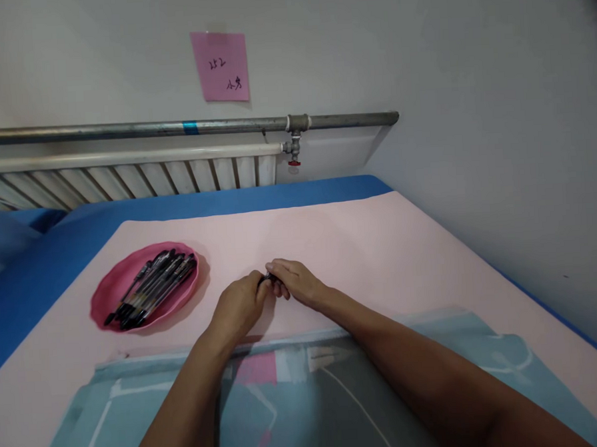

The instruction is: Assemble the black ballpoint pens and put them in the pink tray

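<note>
Both of my hands meet above the pink sheet, near the middle of the view. Between them is a dark pen (268, 278), of which only a short black stretch shows. My left hand (241, 302) is closed around one end of it. The fingers of my right hand (297, 280) pinch the other end, and most of the pen is hidden by them. To the left, a pink oval dish with a wavy rim (98, 297) holds several clear-barrelled pens (156, 287) with black caps, lying in a slanted pile.
A pink sheet (370, 246) covers the surface, with blue cloth (257, 199) along its far edge. Patterned teal cloth (138, 405) lies closest to me. Behind are a white radiator (126, 182), a metal pipe (343, 120) with a red-handled valve (294, 163), and a wall.
</note>
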Demonstrator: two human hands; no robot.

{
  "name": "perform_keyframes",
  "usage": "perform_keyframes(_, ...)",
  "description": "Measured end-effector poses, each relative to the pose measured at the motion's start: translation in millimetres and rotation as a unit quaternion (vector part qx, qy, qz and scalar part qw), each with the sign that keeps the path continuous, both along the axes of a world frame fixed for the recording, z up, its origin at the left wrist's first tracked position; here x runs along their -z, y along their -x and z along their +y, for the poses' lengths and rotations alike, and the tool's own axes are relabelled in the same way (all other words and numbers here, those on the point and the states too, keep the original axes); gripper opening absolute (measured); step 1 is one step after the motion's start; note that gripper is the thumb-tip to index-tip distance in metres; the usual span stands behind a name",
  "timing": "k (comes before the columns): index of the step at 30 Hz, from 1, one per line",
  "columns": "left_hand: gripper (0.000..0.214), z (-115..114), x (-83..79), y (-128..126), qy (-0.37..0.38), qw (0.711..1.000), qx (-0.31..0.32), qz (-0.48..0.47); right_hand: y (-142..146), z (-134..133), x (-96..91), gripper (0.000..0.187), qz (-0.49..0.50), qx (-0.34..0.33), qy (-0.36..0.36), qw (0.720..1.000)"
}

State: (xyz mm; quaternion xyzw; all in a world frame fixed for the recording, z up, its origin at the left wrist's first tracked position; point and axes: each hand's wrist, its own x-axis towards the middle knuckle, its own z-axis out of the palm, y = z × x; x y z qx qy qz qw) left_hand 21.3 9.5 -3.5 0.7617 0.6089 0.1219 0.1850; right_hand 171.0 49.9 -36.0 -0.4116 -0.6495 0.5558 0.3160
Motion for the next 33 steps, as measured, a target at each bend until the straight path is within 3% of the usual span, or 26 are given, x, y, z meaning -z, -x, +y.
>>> perform_keyframes(33, 0.024, 0.3, 1.9, 0.5, 0.003, 1.0, 0.002, 0.013, -0.4, -1.9, -2.2, 0.036, -0.01, -0.01, -0.022, 1.0)
